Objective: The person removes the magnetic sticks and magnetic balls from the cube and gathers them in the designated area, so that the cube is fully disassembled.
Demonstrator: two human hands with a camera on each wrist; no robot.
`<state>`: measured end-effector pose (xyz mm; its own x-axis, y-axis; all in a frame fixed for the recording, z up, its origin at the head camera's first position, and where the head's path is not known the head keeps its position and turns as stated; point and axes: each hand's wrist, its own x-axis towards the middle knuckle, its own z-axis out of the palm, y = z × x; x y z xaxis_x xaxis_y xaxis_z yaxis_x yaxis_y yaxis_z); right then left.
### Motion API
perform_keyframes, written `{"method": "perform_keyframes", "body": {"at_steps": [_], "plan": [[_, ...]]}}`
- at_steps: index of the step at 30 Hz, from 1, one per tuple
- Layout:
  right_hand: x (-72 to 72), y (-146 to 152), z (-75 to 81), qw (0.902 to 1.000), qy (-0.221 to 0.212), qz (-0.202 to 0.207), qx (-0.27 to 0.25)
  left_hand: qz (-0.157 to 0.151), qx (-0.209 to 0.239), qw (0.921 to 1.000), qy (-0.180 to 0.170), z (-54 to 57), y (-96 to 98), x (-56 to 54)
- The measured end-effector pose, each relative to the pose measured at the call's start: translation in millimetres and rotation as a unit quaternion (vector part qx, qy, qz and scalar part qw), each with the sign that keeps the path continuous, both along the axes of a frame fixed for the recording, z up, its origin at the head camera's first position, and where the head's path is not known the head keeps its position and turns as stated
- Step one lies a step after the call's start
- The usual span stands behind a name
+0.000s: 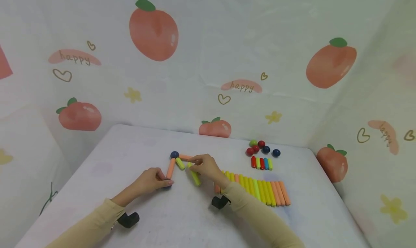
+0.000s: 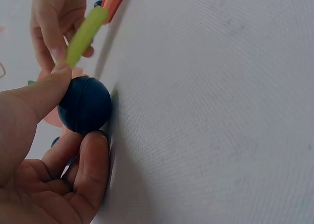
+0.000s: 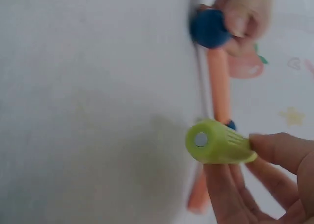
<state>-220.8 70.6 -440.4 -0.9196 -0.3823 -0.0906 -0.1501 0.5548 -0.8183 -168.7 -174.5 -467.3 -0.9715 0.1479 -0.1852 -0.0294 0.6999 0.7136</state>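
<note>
My left hand point(image 1: 149, 182) pinches a dark blue ball point(image 2: 84, 106) between thumb and fingers, low on the table. An orange rod point(image 1: 170, 168) runs from that ball to a second dark blue ball point(image 1: 174, 154) farther back. From the second ball another orange rod point(image 1: 185, 157) extends right, partly behind my right hand point(image 1: 208, 169). A short yellow-green rod point(image 1: 180, 164) lies beside the far ball, between the two orange rods. With thumb and fingers my right hand grips a longer yellow-green rod point(image 3: 216, 141); a round silvery spot shows on its end.
Right of my right hand lies a row of several yellow and orange rods point(image 1: 264, 193), partly hidden by the forearm. Behind it are several short coloured rods point(image 1: 262, 163) and several red, green and blue balls point(image 1: 255, 149). A printed cloth wall point(image 1: 182, 96) stands behind the white table point(image 1: 136, 143).
</note>
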Motion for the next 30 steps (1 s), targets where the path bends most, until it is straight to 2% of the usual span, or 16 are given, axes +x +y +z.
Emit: {"method": "perform_keyframes", "body": {"at_steps": [5,12,16,19,25,30], "plan": [[-2.5,32.6,17.9,0.9983,-0.015,0.008,-0.055,-0.001,-0.001,1.0000,0.000,0.0,0.5,1.1],[-14.9,111.2,38.2,0.9912,0.008,-0.055,-0.120,-0.001,0.002,1.0000,0.003,1.0,0.4,1.2],[-15.9,171.8,45.5,0.9902,0.023,-0.074,-0.116,-0.002,-0.001,1.0000,0.006,1.7,0.9,1.0],[-11.2,220.1,48.6,0.9915,0.017,-0.089,-0.093,-0.002,-0.004,1.0000,0.006,1.0,0.8,1.0],[6.3,303.2,39.9,0.9930,-0.033,-0.106,-0.040,-0.003,-0.003,0.9999,0.009,0.5,-0.1,1.2],[17.8,338.9,16.7,0.9904,-0.099,-0.097,0.003,-0.004,-0.002,1.0000,0.008,-0.1,-0.8,0.6]]}}
